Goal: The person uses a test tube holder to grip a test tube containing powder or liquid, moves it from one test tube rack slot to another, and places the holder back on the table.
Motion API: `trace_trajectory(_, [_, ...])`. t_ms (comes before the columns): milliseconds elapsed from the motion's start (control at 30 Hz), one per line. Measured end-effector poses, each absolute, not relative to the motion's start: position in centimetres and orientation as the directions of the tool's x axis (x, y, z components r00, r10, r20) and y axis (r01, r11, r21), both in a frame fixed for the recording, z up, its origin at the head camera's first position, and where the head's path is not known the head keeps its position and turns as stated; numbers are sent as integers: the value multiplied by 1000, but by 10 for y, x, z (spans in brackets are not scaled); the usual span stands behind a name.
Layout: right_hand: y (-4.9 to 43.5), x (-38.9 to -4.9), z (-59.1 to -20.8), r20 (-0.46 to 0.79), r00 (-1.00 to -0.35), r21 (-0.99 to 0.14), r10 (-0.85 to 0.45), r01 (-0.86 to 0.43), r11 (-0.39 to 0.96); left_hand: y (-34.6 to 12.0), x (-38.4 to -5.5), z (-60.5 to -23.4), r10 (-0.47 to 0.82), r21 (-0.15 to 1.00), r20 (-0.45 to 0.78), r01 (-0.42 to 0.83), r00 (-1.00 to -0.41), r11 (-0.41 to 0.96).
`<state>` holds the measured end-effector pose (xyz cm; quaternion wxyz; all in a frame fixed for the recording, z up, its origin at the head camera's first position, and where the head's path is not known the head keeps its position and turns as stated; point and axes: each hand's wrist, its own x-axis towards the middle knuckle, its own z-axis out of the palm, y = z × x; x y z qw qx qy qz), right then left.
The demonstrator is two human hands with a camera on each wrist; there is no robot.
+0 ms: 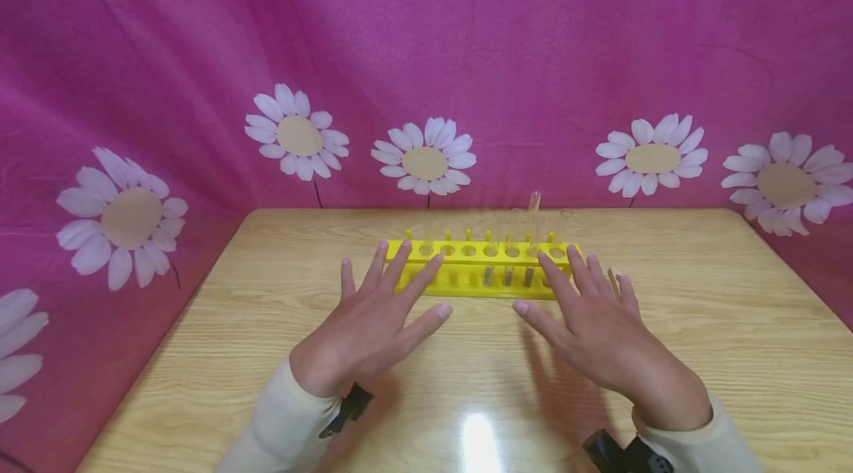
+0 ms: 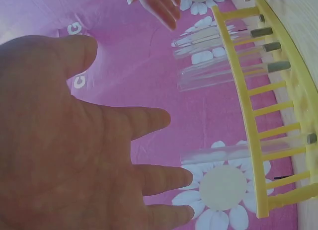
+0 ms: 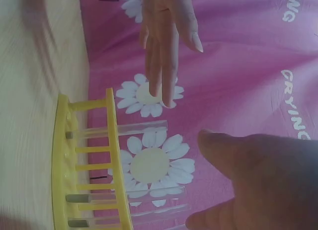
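A yellow test tube rack [image 1: 460, 261] stands on the wooden table, holding several clear test tubes [image 2: 206, 75]. Most of the tubes are grouped toward its right end, with dark grey matter [image 2: 278, 66] at their bottoms. A single tube [image 3: 144, 126] stands near the left end, with a small dark bit at its base. My left hand [image 1: 373, 325], fingers spread and palm down, overlaps the rack's left end in the head view. My right hand [image 1: 600, 332] is spread the same way at the right end. Neither hand holds anything.
A thin brownish piece [image 1: 613, 280] shows partly behind my right fingers. The wooden table [image 1: 253, 325] ends at a pink-purple cloth [image 1: 533, 51] with white daisies, hung behind and at the sides. Dark wrist devices [image 1: 346, 410] sit at both sleeves.
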<state>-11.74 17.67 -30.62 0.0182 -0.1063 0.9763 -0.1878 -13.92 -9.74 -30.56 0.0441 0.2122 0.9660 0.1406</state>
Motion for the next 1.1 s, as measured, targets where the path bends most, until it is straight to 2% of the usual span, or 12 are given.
trace_trajectory(867, [194,-129,-307,-81,-986,-378,-145,-104,920,-117,-164,-317,335,360,-98,281,-937,890])
trace_trajectory(1100, [199,-133,-309,-83,-987,-377,-135,-94,921,-121,-175,-324,321,389,-82,267,-943,882])
